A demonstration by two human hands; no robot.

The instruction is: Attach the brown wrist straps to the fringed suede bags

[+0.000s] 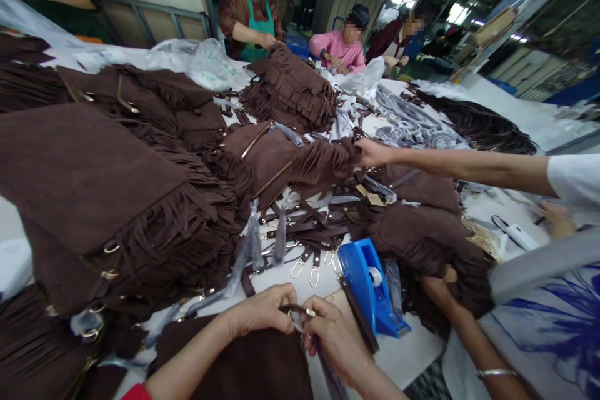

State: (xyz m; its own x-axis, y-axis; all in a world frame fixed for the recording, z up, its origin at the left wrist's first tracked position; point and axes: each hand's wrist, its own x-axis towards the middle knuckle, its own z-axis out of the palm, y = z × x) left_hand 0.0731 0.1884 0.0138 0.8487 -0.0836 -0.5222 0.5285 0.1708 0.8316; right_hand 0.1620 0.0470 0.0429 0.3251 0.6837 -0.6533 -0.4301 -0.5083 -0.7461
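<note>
At the bottom centre, my left hand (268,311) pinches the end of a dark brown strap (291,309) near a small metal fitting. Close beside it, my right hand (332,331) is closed around the other side of the same strap and its metal ring; the strap's wrapped length (329,375) hangs down from that hand. Both hands are nearly touching. Beneath them lies a dark brown suede piece (234,365). Short straps with metal clips (314,269) are spread just beyond my hands.
A blue tape dispenser (370,281) stands right of my hands. Large fringed brown bags (94,181) are piled at the left. A co-worker's arm (450,165) reaches in from the right, and another hand (440,287) grips brown suede. People (257,19) work across the table.
</note>
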